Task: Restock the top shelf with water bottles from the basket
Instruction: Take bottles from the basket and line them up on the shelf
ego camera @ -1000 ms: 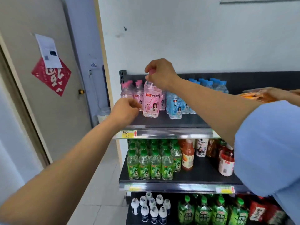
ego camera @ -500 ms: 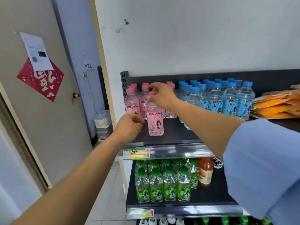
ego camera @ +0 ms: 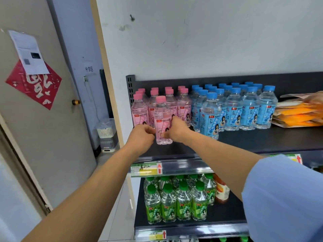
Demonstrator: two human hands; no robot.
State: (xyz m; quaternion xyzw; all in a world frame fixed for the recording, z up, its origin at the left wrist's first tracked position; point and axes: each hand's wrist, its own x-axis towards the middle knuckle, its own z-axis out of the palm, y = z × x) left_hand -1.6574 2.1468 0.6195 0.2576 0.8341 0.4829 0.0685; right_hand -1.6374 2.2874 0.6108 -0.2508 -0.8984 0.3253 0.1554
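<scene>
Centre frame: left hand (ego camera: pixel 142 135) and right hand (ego camera: pixel 176 130), each grip closed on the lower body of a peach soda bottle (ego camera: pixel 162 117) standing forward on the top shelf (ego camera: pixel 262 141); sliding it back upright should align it with the pink bottles (ego camera: pixel 183 106) behind.

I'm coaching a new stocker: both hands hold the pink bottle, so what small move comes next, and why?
Probably push the pink bottle back: it stands ahead of the pink row, and left hand and right hand hold its lower half.
</scene>
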